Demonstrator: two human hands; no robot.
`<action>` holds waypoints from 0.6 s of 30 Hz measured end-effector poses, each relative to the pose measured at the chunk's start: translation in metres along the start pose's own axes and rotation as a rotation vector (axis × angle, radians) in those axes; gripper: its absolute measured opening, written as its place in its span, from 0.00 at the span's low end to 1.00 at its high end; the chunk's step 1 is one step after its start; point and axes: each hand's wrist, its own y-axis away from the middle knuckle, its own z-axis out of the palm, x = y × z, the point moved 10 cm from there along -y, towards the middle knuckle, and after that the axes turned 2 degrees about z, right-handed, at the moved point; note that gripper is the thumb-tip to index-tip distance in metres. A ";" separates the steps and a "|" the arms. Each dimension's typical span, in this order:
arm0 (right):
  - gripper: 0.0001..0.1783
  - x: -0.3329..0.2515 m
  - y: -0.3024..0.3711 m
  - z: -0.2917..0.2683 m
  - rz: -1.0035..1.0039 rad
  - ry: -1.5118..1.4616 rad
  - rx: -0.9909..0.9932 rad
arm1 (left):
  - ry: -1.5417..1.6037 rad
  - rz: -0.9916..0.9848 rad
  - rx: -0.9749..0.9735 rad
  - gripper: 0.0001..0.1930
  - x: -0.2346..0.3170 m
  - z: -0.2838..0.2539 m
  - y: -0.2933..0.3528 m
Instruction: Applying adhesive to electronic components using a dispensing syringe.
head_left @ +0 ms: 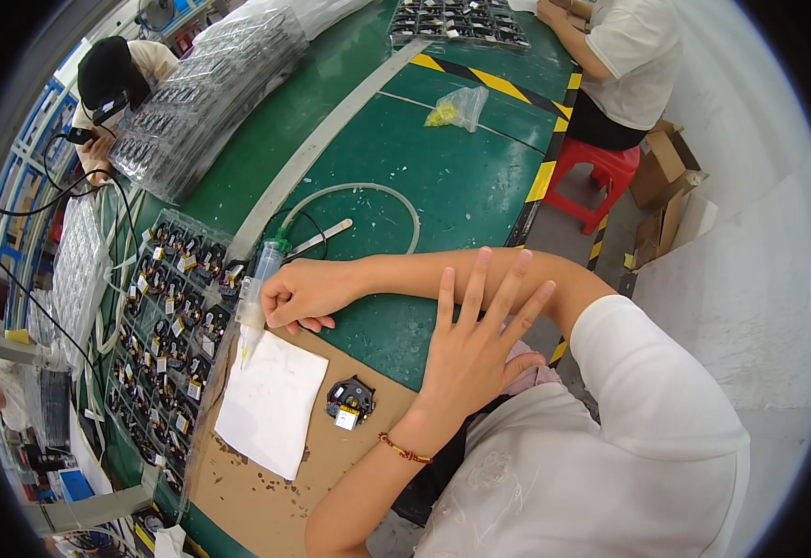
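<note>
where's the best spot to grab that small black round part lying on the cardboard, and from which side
Pinch the small black round part across its dark outer rim, coming straight down from above. It lies flat on the cardboard, clear of the white paper sheet, with open space around it; avoid the pale label at its lower edge.

Clear plastic bag [461, 107] with yellow bits, far beyond syringe grip, on green table. Brown cardboard boxes [663, 172] on floor, well right of grip. Small yellow-white label [346, 419] on round black part, below-right of grip, near white sheet.
</note>
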 end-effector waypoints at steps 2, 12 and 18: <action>0.14 0.001 -0.001 0.003 -0.001 -0.004 -0.007 | 0.002 -0.003 -0.004 0.42 -0.001 0.001 0.001; 0.14 0.000 -0.001 0.000 -0.001 -0.009 0.000 | -0.005 0.009 -0.004 0.40 0.000 0.000 0.000; 0.14 0.000 -0.001 0.000 0.000 -0.013 -0.003 | -0.036 0.011 0.001 0.40 0.000 0.001 0.000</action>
